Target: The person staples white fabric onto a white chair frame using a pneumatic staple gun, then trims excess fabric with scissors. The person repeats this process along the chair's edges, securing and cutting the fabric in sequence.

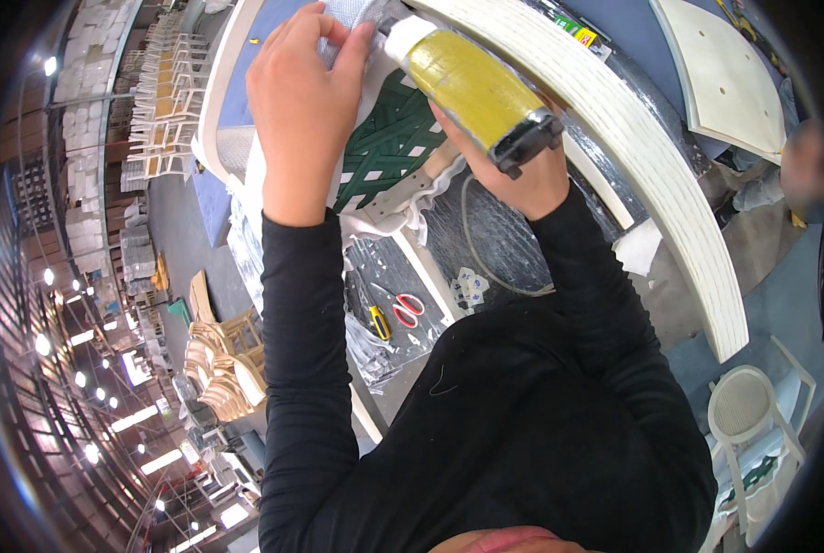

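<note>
My right hand is wrapped round a staple gun with a yellow body, a white end and a black end. Its white end lies close to the fingertips of my left hand, at the top of the view. There my left thumb and fingers pinch the edge of a pale grey fabric. Below both hands, dark green woven webbing spans a white chair frame, whose long curved wooden rail sweeps down the right. Loose white cloth hangs along the webbing's near side.
Red-handled scissors and a yellow screwdriver lie on the dark, scuffed work surface. A thin hose curves nearby. Curved wooden parts are piled at left, a white chair stands lower right, and another person is at the right edge.
</note>
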### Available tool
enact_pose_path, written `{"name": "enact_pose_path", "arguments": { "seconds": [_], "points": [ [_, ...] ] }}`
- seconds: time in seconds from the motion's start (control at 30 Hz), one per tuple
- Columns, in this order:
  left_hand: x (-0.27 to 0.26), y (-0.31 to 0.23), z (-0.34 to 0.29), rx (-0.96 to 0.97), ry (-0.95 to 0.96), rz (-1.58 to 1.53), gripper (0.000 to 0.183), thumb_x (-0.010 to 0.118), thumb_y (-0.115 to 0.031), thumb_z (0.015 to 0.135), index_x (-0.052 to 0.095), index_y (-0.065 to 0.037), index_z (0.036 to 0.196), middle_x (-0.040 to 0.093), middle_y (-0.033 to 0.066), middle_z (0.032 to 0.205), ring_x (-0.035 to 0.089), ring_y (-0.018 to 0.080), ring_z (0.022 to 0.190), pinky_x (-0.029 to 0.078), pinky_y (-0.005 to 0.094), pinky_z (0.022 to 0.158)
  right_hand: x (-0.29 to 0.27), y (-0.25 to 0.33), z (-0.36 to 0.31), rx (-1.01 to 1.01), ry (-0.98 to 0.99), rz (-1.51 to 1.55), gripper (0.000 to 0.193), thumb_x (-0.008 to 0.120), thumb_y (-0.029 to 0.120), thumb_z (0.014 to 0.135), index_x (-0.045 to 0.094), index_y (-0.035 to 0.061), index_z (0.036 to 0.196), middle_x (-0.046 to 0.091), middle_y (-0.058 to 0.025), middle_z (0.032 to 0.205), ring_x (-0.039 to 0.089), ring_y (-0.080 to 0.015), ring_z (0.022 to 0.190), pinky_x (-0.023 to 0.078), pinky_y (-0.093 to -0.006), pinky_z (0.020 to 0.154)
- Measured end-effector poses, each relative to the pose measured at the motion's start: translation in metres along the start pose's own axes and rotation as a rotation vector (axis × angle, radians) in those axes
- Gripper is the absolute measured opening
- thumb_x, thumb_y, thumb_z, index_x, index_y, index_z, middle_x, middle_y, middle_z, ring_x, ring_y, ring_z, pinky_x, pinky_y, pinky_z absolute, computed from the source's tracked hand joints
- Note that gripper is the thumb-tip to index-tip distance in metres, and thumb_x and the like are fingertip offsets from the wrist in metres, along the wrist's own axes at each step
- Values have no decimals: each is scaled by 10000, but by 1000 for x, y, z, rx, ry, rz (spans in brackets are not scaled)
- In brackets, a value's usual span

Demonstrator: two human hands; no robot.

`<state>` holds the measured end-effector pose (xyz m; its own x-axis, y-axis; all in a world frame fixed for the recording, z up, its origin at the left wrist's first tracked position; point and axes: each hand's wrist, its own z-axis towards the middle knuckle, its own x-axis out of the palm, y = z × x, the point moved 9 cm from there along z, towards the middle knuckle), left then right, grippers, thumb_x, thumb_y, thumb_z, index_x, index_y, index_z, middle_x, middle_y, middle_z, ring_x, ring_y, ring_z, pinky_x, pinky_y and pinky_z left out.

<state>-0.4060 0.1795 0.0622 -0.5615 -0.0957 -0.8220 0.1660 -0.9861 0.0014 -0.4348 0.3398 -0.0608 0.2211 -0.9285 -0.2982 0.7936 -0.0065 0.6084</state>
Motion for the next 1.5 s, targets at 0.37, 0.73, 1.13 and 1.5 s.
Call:
{"name": "enact_pose_path", "arguments": {
  "seconds": [0.37,0.73,1.13,1.5],
  "points": [
    [20,40,5,-154,160,-483,311,797,-204,930,738,46,756,674,204,1468,670,203,1311,477,288,1062,25,-20,15,-92,-52,-68,324,847,181,882,780,115,1192,784,-53,1175,755,-270,1018,577,-406,918],
    [16,46,4,-166,60,-420,387,851,-258,841,682,44,668,722,174,1372,684,170,652,469,306,591,27,-22,10,-194,-24,-183,311,853,180,880,782,101,1172,794,-70,1140,776,-287,975,612,-396,861],
    [13,42,1,-148,147,-393,394,831,-193,904,655,59,658,697,226,1418,726,196,1197,507,275,998,24,-20,23,-95,-57,0,281,850,167,887,779,82,1146,788,-104,1061,779,-294,907,618,-381,806],
    [4,50,-7,-148,82,-420,416,849,-256,845,653,45,636,731,174,1353,651,215,578,475,319,565,23,-10,33,66,129,196,598,942,133,725,696,41,1263,800,-164,1045,803,-312,936,633,-369,847]
  ]
}}
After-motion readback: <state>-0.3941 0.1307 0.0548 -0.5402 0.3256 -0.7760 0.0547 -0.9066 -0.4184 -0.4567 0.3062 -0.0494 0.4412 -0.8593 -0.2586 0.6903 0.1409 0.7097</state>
